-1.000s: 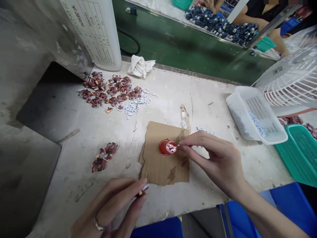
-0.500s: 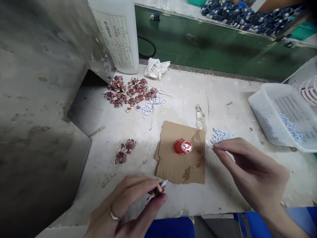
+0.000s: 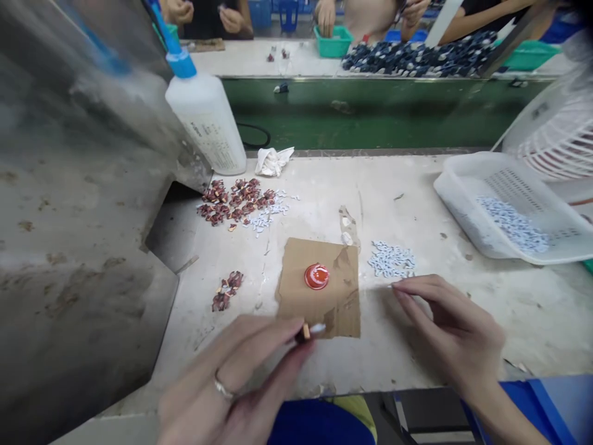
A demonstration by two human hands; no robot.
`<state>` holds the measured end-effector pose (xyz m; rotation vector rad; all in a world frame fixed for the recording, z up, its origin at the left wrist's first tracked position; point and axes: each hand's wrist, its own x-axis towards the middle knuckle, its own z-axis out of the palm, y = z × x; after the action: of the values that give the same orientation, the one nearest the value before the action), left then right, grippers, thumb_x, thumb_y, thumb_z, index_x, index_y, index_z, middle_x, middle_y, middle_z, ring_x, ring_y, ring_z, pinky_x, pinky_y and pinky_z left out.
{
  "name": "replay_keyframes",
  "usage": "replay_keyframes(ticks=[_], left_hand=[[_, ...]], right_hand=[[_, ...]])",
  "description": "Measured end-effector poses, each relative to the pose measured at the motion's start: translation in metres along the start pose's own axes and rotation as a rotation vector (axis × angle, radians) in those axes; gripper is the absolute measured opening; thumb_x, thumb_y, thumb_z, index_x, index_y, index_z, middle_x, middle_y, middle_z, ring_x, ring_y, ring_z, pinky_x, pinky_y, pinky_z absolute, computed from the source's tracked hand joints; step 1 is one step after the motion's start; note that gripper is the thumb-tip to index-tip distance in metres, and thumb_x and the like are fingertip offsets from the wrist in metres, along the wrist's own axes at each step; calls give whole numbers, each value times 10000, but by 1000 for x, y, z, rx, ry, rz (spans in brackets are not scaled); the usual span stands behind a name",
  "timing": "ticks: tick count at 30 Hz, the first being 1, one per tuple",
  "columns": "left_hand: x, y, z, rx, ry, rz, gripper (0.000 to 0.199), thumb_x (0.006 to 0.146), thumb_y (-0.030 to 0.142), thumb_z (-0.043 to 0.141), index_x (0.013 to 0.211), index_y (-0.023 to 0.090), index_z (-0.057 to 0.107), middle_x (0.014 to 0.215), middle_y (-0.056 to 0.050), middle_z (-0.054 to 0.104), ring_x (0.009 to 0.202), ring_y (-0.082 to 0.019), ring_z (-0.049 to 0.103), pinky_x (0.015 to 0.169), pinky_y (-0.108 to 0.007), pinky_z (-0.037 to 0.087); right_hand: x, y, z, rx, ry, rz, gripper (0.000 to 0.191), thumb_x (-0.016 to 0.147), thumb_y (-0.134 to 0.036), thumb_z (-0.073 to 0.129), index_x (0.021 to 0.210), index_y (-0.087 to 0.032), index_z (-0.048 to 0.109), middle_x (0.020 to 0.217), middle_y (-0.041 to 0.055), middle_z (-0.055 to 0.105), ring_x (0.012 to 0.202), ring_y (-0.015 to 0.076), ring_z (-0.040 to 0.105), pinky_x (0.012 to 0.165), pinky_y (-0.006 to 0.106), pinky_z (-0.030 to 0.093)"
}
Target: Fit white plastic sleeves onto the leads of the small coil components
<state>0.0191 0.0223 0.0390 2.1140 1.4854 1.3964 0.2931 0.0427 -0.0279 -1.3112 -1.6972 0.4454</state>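
Two bare hands work over a pale, scuffed workbench [image 3: 393,185], seen from the head camera. The left hand [image 3: 217,383], with a ring [image 3: 223,389] on one finger, has thumb and fingers pressed together, pinching a small tan-and-white piece [image 3: 307,331] at the near edge of a torn cardboard sheet [image 3: 296,309]. The right hand [image 3: 451,327] hovers beside that sheet, its thumb and forefinger close together; whether their tips hold anything is too small to tell. A red cap [image 3: 317,276] with a whitish smear on top sits on the cardboard, apart from both hands. A heap of small white pieces [image 3: 391,259] lies just beyond the right hand. Further left are a small reddish-brown cluster [image 3: 227,292] and a larger spread of reddish-brown parts [image 3: 234,201], with white bits beside it. A white plastic basket [image 3: 482,210] holding more white pieces [image 3: 512,224] stands at right, near a white fan [image 3: 556,136]. A squeeze bottle [image 3: 202,117] with a blue nozzle and a crumpled rag [image 3: 273,162] stand at the back edge, and co-workers' hands [image 3: 178,7] show at a far bench
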Motion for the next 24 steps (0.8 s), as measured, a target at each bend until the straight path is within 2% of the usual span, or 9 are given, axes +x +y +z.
replay_keyframes(ticks=[2,5,7,9,12,15,18,21,24], left_hand=[[39,0,5,96,-35,75,151,911,243,718,1061,226,712,947,58,763,810,-47,706,793,-171,583],[121,-8,40,78,-109,-20,113,851,341,777,926,257,768,906,69,775,813,-69,727,792,-187,562],[177,-19,81,55,-243,-76,122,854,301,765,934,209,767,915,20,770,837,-102,723,783,-225,574],[223,-32,129,118,-383,-142,167,819,255,791,923,132,747,883,-41,750,882,-154,707,880,-335,577],[266,-47,188,229,-518,-206,212,872,290,743,963,103,704,998,-70,718,1018,-185,680,991,-424,546],[285,-51,221,291,-522,-267,244,942,321,660,1066,111,675,1111,-91,685,1104,-200,653,1010,-432,537],[293,-48,232,322,-471,-255,298,949,327,647,1159,115,649,1240,-117,637,1223,-238,597,1068,-481,503],[284,-31,222,319,-395,-189,418,957,315,624,1328,130,567,1420,-147,524,1358,-290,492,1135,-543,432],[239,7,183,233,-397,-29,371,980,289,576,1317,133,579,1362,-136,562,1323,-272,509,1123,-520,433]], right_hand=[[1,-1,0,18,-3,-21,235,924,-50,649,1032,-244,727,957,40,724,877,191,696,739,331,548],[4,-2,0,22,23,-44,209,940,-63,628,1016,-235,719,939,39,726,871,179,702,740,311,560],[5,-2,1,13,52,-47,191,951,-81,616,1006,-232,719,928,40,732,862,178,709,746,306,570],[7,-2,2,2,84,-49,174,959,-99,607,985,-229,720,910,43,738,843,183,718,739,306,582],[10,-3,3,-4,123,-76,168,966,-116,593,959,-224,721,884,50,742,812,194,728,718,302,598],[12,-3,2,-12,136,-123,183,975,-121,570,973,-224,721,875,56,740,796,199,738,699,286,610],[14,-1,2,-17,147,-184,208,985,-120,538,998,-223,718,866,65,732,780,201,740,672,274,617],[15,0,3,-21,142,-205,221,984,-103,525,1015,-221,709,866,70,724,771,198,736,662,271,617],[15,1,3,-26,123,-195,218,966,-82,547,1022,-226,701,869,64,722,774,196,734,667,275,616]])
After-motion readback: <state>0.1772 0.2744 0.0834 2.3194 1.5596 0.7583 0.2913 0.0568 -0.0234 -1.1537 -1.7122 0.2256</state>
